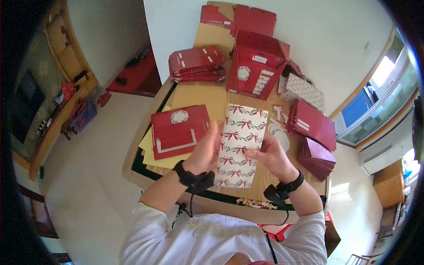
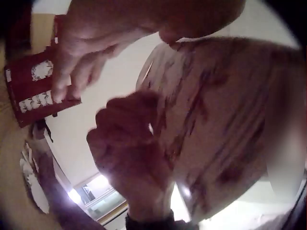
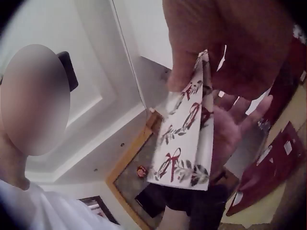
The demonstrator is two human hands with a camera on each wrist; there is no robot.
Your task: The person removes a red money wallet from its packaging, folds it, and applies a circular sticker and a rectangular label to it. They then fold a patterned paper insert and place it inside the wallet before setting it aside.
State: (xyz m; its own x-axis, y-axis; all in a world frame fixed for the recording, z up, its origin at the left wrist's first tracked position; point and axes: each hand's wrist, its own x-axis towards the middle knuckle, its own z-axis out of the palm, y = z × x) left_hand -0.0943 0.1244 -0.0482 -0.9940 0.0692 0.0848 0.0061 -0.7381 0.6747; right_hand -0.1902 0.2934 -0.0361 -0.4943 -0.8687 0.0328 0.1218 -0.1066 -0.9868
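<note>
A white folded card [image 1: 240,145] printed with green garlands and red bows stands over the front of the table. My right hand [image 1: 276,159] pinches its right edge, thumb on the printed face. At its left edge is my left hand [image 1: 205,148], fingers fairly straight and lying along the side. In the right wrist view the card [image 3: 184,134] shows two layers meeting at a top fold, with the left hand [image 3: 230,129] spread behind it. The left wrist view has the right hand [image 2: 129,139] curled at the card's edge.
A red flat box [image 1: 179,132] with a white wreath lies on yellow sheets at left. Behind stand a red stack [image 1: 196,64] and an upright red box [image 1: 256,66]. Red folded pieces [image 1: 311,126], purple-red ones [image 1: 317,159] and white cutouts [image 1: 278,132] lie at right.
</note>
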